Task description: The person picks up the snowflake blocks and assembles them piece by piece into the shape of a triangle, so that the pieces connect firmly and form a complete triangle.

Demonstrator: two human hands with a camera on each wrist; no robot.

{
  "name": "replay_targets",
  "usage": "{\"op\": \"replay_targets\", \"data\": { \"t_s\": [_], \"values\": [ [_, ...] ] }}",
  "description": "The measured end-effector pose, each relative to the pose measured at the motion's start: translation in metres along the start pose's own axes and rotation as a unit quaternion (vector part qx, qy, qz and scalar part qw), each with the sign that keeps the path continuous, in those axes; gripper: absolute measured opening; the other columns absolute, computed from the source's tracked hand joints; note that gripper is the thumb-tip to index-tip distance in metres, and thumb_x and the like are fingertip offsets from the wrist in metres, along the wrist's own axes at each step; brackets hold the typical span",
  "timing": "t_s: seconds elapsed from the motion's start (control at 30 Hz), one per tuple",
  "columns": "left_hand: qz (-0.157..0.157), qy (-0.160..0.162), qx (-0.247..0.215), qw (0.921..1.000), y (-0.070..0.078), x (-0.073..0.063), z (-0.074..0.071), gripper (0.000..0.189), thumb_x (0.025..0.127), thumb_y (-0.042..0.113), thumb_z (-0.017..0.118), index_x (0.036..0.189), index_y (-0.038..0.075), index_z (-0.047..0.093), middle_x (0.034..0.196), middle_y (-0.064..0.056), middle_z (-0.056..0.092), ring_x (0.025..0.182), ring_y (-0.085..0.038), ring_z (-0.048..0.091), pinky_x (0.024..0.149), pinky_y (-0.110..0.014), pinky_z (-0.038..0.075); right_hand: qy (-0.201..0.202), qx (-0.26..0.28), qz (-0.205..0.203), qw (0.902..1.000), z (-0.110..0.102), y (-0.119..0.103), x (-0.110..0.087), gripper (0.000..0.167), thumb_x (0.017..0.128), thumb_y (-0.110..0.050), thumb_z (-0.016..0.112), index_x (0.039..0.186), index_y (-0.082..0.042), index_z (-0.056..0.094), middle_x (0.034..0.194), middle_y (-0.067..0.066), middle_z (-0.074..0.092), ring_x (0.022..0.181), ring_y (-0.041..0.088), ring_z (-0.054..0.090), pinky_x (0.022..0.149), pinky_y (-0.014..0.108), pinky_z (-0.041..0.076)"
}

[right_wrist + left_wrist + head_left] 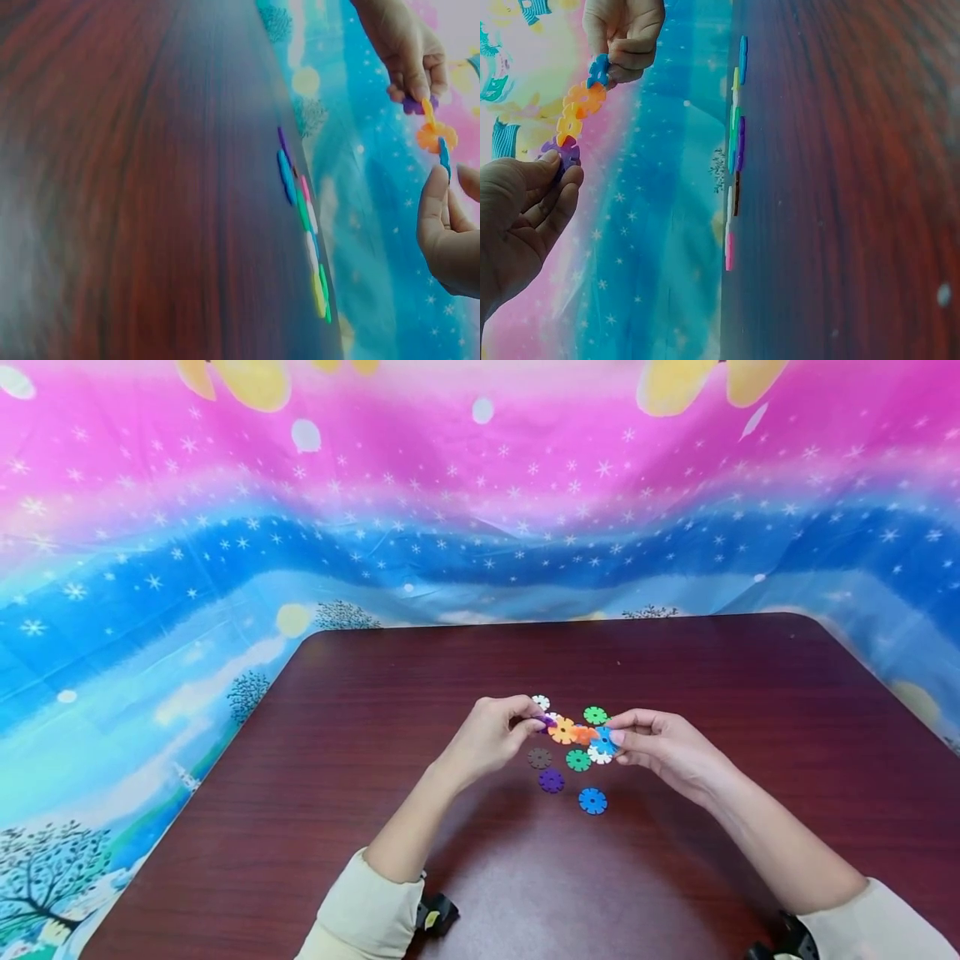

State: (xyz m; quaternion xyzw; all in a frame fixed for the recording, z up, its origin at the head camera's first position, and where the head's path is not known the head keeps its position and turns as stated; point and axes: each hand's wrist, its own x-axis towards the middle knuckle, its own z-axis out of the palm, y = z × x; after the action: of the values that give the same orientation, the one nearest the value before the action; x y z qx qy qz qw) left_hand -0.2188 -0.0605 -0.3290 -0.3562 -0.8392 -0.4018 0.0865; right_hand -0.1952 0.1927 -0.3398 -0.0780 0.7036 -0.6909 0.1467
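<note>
A short chain of notched plastic discs, linked edge to edge, is held up above the table between both hands. My left hand (489, 737) pinches the purple disc (570, 155) at one end between thumb and fingers. My right hand (666, 750) pinches the blue disc (603, 740) at the other end. Between them sit a yellow-orange disc (562, 731) and an orange disc (590, 97), slotted into each other. Fingers hide part of both end discs.
Loose discs lie on the dark wooden table (315, 827) below the hands: a green one (578, 761), a purple one (551, 781), a blue one (592, 801), a brown one (539, 758) and several others. A patterned cloth (480, 543) hangs behind the table.
</note>
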Motion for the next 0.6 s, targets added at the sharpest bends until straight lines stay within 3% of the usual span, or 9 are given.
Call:
{"op": "replay_targets", "data": {
  "t_s": [0.1, 0.2, 0.3, 0.4, 0.5, 0.6],
  "values": [
    [-0.003, 0.007, 0.002, 1.0, -0.001, 0.0, -0.001, 0.003, 0.087, 0.004, 0.063, 0.089, 0.005, 0.065, 0.079, 0.0, 0.065, 0.066, -0.007, 0.056, 0.057, -0.018, 0.047, 0.007, -0.053, -0.007, 0.9986, -0.006, 0.0, 0.003, 0.032, 0.09, -0.018, 0.061, 0.112, 0.005, 0.056, 0.089, 0.007, 0.061, 0.08, 0.02, 0.061, 0.076, 0.031, 0.052],
    [-0.005, 0.018, 0.002, 0.9998, -0.004, 0.0, -0.002, 0.003, 0.086, 0.004, 0.063, 0.089, 0.004, 0.065, 0.079, -0.002, 0.065, 0.067, -0.008, 0.057, 0.057, -0.019, 0.047, 0.012, -0.152, -0.008, 0.9883, -0.015, 0.002, 0.006, 0.043, 0.09, -0.022, 0.062, 0.117, 0.01, 0.052, 0.092, 0.015, 0.06, 0.083, 0.026, 0.061, 0.078, 0.037, 0.052],
    [-0.01, 0.03, 0.001, 0.9995, -0.006, -0.001, -0.004, 0.005, 0.086, 0.004, 0.064, 0.09, 0.004, 0.066, 0.079, -0.001, 0.065, 0.067, -0.009, 0.058, 0.057, -0.02, 0.048, 0.001, -0.269, -0.011, 0.9631, -0.024, 0.005, 0.013, 0.04, 0.089, -0.019, 0.063, 0.116, 0.008, 0.055, 0.094, 0.017, 0.061, 0.081, 0.028, 0.061, 0.075, 0.04, 0.052],
    [-0.018, 0.037, 0.002, 0.9991, -0.008, -0.002, -0.006, 0.005, 0.086, 0.005, 0.064, 0.091, 0.004, 0.066, 0.078, 0.001, 0.064, 0.066, -0.009, 0.057, 0.057, -0.02, 0.047, -0.01, -0.364, -0.017, 0.9313, -0.031, 0.009, 0.021, 0.03, 0.086, -0.013, 0.064, 0.109, 0.005, 0.061, 0.086, 0.009, 0.063, 0.071, 0.022, 0.058, 0.063, 0.035, 0.049],
    [-0.025, 0.04, 0.0, 0.9989, -0.009, -0.002, -0.007, 0.005, 0.087, 0.005, 0.064, 0.091, 0.004, 0.065, 0.078, 0.0, 0.065, 0.066, -0.007, 0.055, 0.057, -0.021, 0.047, -0.021, -0.42, -0.024, 0.9069, -0.035, 0.014, 0.028, 0.023, 0.082, -0.008, 0.065, 0.102, 0.004, 0.064, 0.075, 0.002, 0.06, 0.064, 0.017, 0.051, 0.056, 0.031, 0.04],
    [-0.03, 0.04, -0.004, 0.9988, -0.009, -0.002, -0.008, 0.004, 0.087, 0.005, 0.064, 0.091, 0.004, 0.065, 0.078, 0.0, 0.065, 0.066, -0.008, 0.056, 0.058, -0.021, 0.048, -0.027, -0.452, -0.023, 0.8916, -0.039, 0.018, 0.033, 0.021, 0.08, -0.007, 0.069, 0.098, 0.003, 0.065, 0.065, -0.002, 0.053, 0.06, 0.015, 0.046, 0.056, 0.03, 0.036]
  ]
}}
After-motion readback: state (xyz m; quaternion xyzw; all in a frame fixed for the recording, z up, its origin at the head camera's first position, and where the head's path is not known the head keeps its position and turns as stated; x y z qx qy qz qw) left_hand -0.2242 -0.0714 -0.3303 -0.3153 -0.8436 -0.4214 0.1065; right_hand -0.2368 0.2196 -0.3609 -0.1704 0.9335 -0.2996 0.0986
